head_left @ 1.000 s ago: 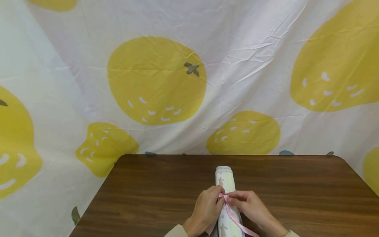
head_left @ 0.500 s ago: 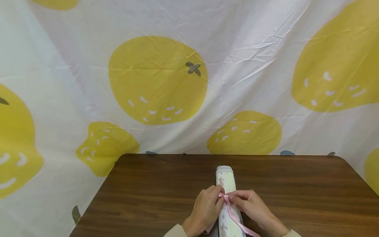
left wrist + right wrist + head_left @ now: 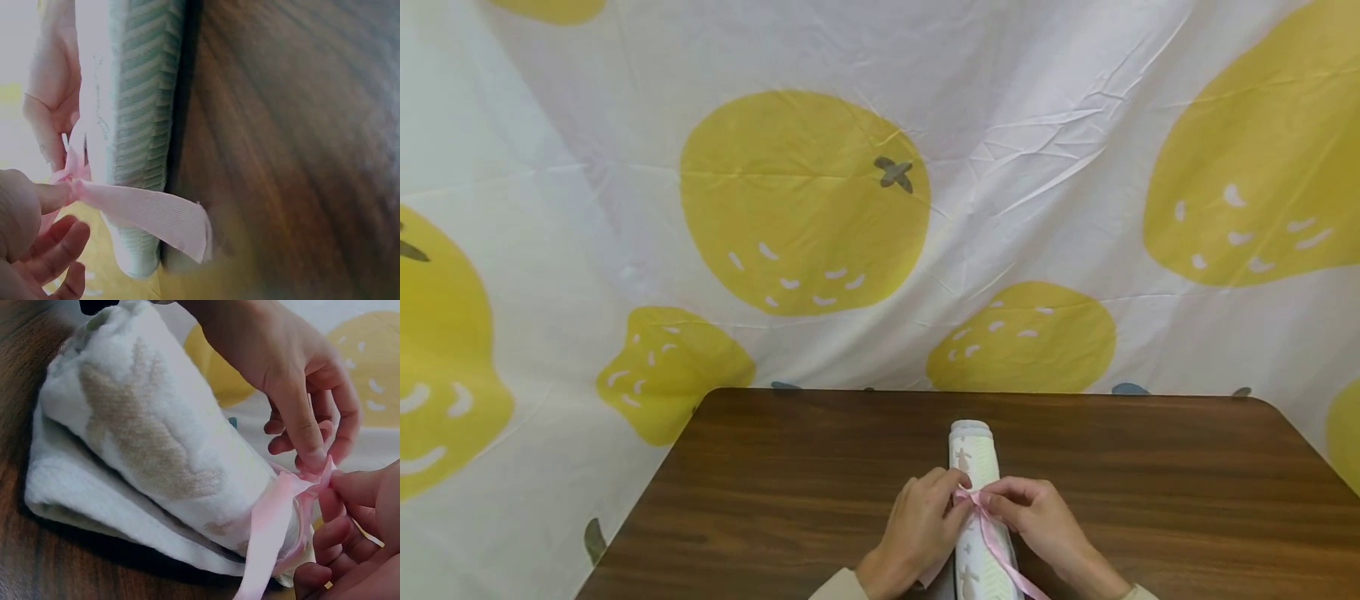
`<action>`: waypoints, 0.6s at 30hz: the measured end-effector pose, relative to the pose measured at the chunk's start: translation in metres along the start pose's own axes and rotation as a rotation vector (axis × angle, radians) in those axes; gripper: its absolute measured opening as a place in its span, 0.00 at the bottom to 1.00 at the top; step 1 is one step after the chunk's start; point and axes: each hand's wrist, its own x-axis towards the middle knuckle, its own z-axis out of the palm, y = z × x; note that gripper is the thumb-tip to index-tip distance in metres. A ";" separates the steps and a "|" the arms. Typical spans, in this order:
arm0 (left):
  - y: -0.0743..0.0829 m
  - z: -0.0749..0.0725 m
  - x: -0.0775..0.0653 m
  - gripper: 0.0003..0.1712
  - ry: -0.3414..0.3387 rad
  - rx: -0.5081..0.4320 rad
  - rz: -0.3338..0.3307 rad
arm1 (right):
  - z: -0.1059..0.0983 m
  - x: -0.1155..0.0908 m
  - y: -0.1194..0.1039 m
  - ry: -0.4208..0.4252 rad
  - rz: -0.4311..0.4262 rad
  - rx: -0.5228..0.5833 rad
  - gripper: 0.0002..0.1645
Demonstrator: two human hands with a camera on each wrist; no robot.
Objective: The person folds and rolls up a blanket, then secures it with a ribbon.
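Note:
A rolled white towel (image 3: 985, 458) with tan animal figures and a ribbed pale-green side lies lengthwise on the table. Round it runs a pink ribbon (image 3: 995, 543), knotted on top, with one tail trailing to the right and another tail (image 3: 153, 215) hanging in the left wrist view. My left hand (image 3: 921, 521) pinches the ribbon by the knot from the left. From the other side my right hand (image 3: 1041, 521) pinches it between thumb and forefinger. The fingertips of both hands nearly meet in the right wrist view, and they partly cover the knot.
The dark wood-grain table (image 3: 790, 475) has rounded far corners. Behind it hangs a white cloth (image 3: 970, 208) printed with large yellow fruits, reaching down past the table's left edge.
Both hands keep their pinch at the knot, and the right hand shifts only very slightly. The whole head view has drifted a little.

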 end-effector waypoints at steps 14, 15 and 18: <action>-0.003 -0.010 -0.001 0.02 0.033 -0.005 0.039 | 0.000 0.001 -0.001 0.022 -0.050 0.002 0.09; -0.003 -0.011 -0.001 0.03 0.035 -0.006 0.036 | 0.000 0.001 -0.001 0.020 -0.062 -0.007 0.09; -0.003 -0.012 0.000 0.04 0.036 -0.010 0.023 | -0.001 0.000 -0.003 0.022 -0.091 -0.029 0.08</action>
